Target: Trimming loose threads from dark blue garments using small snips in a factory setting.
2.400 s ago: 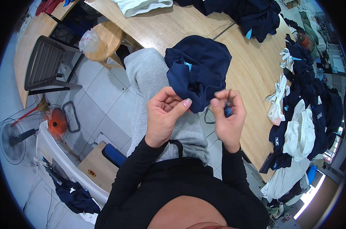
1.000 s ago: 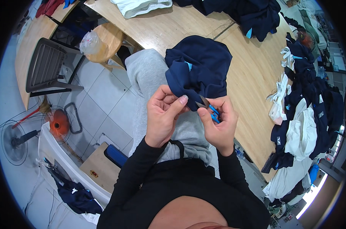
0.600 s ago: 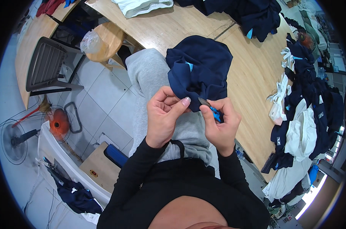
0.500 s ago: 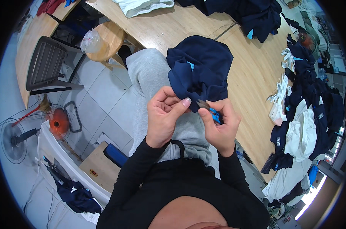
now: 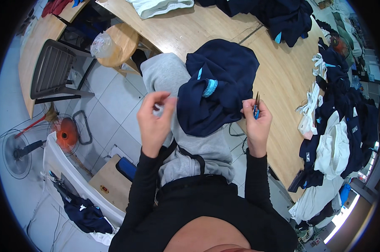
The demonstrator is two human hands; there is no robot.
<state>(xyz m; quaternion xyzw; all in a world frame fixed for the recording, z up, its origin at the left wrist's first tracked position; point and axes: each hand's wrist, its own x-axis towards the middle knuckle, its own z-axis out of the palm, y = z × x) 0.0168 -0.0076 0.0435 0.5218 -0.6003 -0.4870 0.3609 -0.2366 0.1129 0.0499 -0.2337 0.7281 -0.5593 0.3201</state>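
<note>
A navy blue garment lies bunched over my grey-clad leg and the table edge, with a light-blue band showing in its folds. My right hand is closed around small thread snips, blue-handled, their metal blades pointing up and away from me. Its thumb and fingertips are at the garment's right edge; whether they pinch the cloth I cannot tell. My left hand is held off the garment's left side, thumb and fingers curled into a pinch. Anything between those fingertips is too small or blurred to make out.
The wooden table runs along my right. Navy clothes and a white garment lie at its far side; more garments pile up at right. A round stool, a chair and fans stand at left.
My hands have drawn apart, the left moving left off the cloth and the right moving right with the snips. The snips' blades now point upward. More of the light-blue band shows.
</note>
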